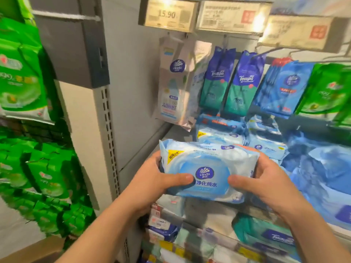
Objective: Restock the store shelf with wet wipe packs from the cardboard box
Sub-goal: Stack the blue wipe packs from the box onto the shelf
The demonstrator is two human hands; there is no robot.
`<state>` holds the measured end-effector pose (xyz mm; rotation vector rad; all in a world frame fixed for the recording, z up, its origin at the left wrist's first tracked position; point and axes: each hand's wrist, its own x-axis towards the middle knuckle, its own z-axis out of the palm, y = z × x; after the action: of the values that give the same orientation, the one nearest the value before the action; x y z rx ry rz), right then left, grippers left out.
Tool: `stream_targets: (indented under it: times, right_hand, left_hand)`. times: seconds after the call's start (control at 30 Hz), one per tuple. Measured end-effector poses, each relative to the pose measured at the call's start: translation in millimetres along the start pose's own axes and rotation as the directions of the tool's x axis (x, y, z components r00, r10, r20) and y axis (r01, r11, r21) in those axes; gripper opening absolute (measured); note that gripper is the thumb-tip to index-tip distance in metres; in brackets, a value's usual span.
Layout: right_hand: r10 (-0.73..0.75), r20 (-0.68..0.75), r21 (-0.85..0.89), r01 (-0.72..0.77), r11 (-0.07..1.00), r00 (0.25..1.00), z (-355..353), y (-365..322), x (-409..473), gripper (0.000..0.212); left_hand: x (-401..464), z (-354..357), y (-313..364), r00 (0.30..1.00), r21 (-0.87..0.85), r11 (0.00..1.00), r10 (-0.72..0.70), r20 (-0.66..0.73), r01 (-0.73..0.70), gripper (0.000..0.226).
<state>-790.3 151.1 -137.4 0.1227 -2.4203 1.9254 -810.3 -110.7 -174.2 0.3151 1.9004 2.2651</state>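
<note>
Wet wipe pack (207, 168): pale blue, blue lid panel, yellow corner tag at its 10 o'clock; held level in front of the shelf (176, 133), above the shelf edge, touching no other pack as far as can be told. Left hand (152, 185): closed on the pack's left end, thumb laid across the front face, fingers (158, 158) wrapped behind. Right hand (266, 179): closed on the right end, thumb on the front, remaining fingers hidden behind the pack. Stacked wipe packs (220, 133): same blue kind, lying on the shelf at 12 o'clock of the held pack, just behind it. Hanging pouches (241, 82): blue-green, on pegs at 12 to 1 o'clock. White hanging pouch (171, 82): at 11 o'clock. Price labels (169, 14): along the rail at top. Green packs (20, 73): at 9 to 10 o'clock, on the neighbouring bay. Cardboard box (32, 251): corner only, at 7 o'clock.
</note>
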Motion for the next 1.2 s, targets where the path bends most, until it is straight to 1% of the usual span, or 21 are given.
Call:
stream_targets:
  times: [0.07,0.1,0.17,0.23,0.3,0.37,0.43,0.5,0.57,0.63,0.73,0.8,0.87,0.93,0.97,1.03,1.1,1.13,1.2]
  right_hand:
    - [-0.003,-0.044,-0.219,-0.007,0.976,0.999,-12.9,-8.4,13.5,0.098]
    - [-0.012,-0.078,-0.297,-0.011,0.955,0.997,-17.5,-11.4,20.9,0.098]
    - [-0.054,-0.108,-0.392,0.007,0.920,0.993,-25.3,-13.9,37.2,0.096]
    - [-0.095,-0.101,-0.493,0.033,0.870,0.990,-29.4,-12.9,53.0,0.094]
    - [-0.121,-0.087,-0.620,0.041,0.783,0.989,-29.3,-8.0,66.3,0.092]
    - [-0.116,-0.048,-0.715,0.047,0.697,0.992,-26.1,-1.2,77.1,0.095]
    - [-0.064,0.002,-0.804,0.040,0.594,0.998,-21.3,6.0,86.0,0.098]
    - [0.004,0.025,-0.897,0.020,0.442,1.000,-15.8,14.6,93.4,0.091]
    - [0.034,0.001,-0.952,-0.010,0.306,0.999,-11.3,20.7,97.9,0.086]
    - [0.015,-0.012,-0.973,-0.015,0.231,1.000,-9.6,25.9,102.2,0.086]
    - [-0.041,-0.042,-0.983,-0.034,0.181,0.998,-7.0,29.8,105.5,0.084]
    - [-0.070,-0.059,-0.988,-0.048,0.146,0.996,-3.9,31.8,107.7,0.084]
    - [-0.050,-0.081,-0.985,-0.072,0.158,0.995,-0.4,31.9,109.5,0.085]
    - [-0.028,-0.092,-0.984,-0.086,0.157,0.995,3.5,30.9,107.7,0.083]
    - [-0.045,-0.086,-0.986,-0.079,0.149,0.995,5.6,30.9,105.5,0.081]
    - [-0.144,-0.059,-0.987,-0.037,0.156,0.988,11.9,31.2,97.2,0.075]
    - [-0.280,-0.003,-0.978,0.056,0.202,0.960,24.0,28.1,86.6,0.063]
    - [-0.341,0.035,-0.968,0.117,0.222,0.939,32.7,26.5,81.8,0.056]
    - [-0.429,0.117,-0.920,0.260,0.292,0.896,56.2,23.7,73.7,0.049]
  left_hand:
    - [29.7,6.6,3.8,0.999,0.058,0.998,0.016,0.028,-0.018,0.066]
    - [43.3,7.6,3.7,0.999,0.076,0.997,0.019,0.044,-0.023,0.069]
    - [66.8,7.9,1.8,0.998,0.098,0.995,0.012,0.057,-0.017,0.074]
    - [86.4,6.5,-3.8,0.997,0.107,0.994,-0.002,0.071,-0.005,0.072]
    - [103.6,4.5,-12.1,0.995,0.129,0.992,-0.023,0.095,0.011,0.070]
    - [118.6,1.6,-21.5,0.991,0.185,0.982,-0.063,0.116,0.041,0.073]
    - [130.5,0.0,-30.6,0.987,0.295,0.954,-0.096,0.131,0.054,0.074]
    - [139.8,-0.2,-39.4,0.986,0.392,0.919,-0.102,0.133,0.042,0.072]
    - [147.4,0.2,-45.3,0.988,0.418,0.907,-0.098,0.116,0.041,0.069]
    - [156.0,1.5,-48.7,0.993,0.425,0.905,-0.074,0.096,0.027,0.066]
    - [165.2,6.9,-51.8,0.993,0.403,0.915,-0.065,0.101,0.019,0.068]
    - [168.4,8.3,-53.8,0.991,0.417,0.909,-0.068,0.116,0.013,0.071]
    - [168.6,8.4,-55.2,0.990,0.466,0.885,-0.068,0.121,0.004,0.074]
    - [164.0,8.4,-54.1,0.994,0.539,0.842,-0.055,0.092,-0.003,0.077]
    - [158.8,8.9,-51.1,0.997,0.579,0.815,-0.042,0.066,-0.004,0.077]
    - [143.6,7.6,-46.3,1.000,0.633,0.774,-0.006,0.009,-0.001,0.082]
    - [116.5,2.9,-38.1,0.998,0.654,0.756,-0.001,-0.059,0.040,0.096]
    - [98.4,-2.7,-34.8,0.997,0.641,0.766,0.004,-0.082,0.049,0.099]
    - [54.5,-18.3,-27.1,0.996,0.608,0.793,0.026,-0.088,0.033,0.095]
